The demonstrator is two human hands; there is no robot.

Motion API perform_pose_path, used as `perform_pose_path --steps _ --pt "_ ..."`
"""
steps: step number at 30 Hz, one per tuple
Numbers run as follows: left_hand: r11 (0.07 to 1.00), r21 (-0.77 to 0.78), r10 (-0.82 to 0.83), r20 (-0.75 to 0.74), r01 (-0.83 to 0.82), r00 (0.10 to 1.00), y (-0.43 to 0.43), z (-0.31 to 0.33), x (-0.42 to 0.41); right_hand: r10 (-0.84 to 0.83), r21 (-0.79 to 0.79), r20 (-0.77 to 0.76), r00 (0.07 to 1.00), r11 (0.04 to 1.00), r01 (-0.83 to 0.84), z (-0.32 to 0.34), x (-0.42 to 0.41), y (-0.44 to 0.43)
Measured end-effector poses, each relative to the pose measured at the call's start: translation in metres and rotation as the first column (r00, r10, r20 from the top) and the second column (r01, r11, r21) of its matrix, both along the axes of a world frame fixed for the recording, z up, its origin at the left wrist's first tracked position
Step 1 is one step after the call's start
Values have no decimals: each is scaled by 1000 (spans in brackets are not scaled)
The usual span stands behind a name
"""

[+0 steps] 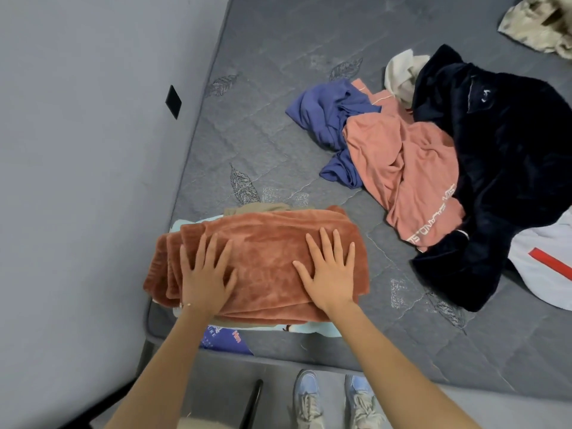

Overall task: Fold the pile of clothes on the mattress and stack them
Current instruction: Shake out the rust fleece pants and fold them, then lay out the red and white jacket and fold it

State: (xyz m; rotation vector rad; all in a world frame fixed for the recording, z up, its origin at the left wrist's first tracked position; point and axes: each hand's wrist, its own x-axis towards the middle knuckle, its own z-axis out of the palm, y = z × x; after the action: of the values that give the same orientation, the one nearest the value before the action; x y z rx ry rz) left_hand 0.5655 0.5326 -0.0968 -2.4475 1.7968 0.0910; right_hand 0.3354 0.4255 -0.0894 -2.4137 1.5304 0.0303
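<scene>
A folded rust-orange fleece garment [263, 252] lies on top of a small stack at the near left corner of the grey mattress [278, 134]. Tan and pale blue folded pieces peek out beneath it. My left hand [205, 277] and my right hand [329, 272] both press flat on the orange garment, fingers spread. To the right lies the unfolded pile: a blue garment [328, 119], a pink shirt with white lettering [411, 178], a dark navy fleece [507, 168], a cream piece [402, 72] and a white garment with a red stripe [544, 261].
A grey wall [77, 181] runs along the mattress's left side, with a black plate [173, 102] on it. A beige patterned cloth [541, 23] sits at the far right corner. My shoes [334, 400] stand on the floor by the near mattress edge.
</scene>
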Motion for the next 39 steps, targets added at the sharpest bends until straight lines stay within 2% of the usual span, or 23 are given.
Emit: perform_pose_path --steps 4,8,12,18,22,29,35,39 --pt "983 -143 104 -108 -119 989 -21 40 -67 -88 -15 109 990 996 90 37 -5 -12" --pt "983 -180 15 -141 -41 990 -52 99 -124 -138 -70 135 981 986 149 88 -48 -24" --pt "977 -183 -133 -113 111 985 -86 153 -172 -157 -91 126 979 981 169 137 -99 -34" --pt "974 -153 -187 -109 169 976 -147 199 -255 -262 -31 60 963 964 264 188 -205 -79" --pt "971 -122 -223 -153 205 963 -180 211 -345 -280 -34 95 955 958 284 213 -295 -111" --pt "976 -156 -185 -252 149 950 -233 215 -483 -315 31 38 948 949 314 225 -435 -155" --pt "977 -94 -209 -276 190 938 -275 203 -550 -369 70 10 929 927 368 213 -517 -181" --pt "964 -54 -262 -308 259 915 -306 190 -584 -441 40 31 897 897 440 199 -558 -201"
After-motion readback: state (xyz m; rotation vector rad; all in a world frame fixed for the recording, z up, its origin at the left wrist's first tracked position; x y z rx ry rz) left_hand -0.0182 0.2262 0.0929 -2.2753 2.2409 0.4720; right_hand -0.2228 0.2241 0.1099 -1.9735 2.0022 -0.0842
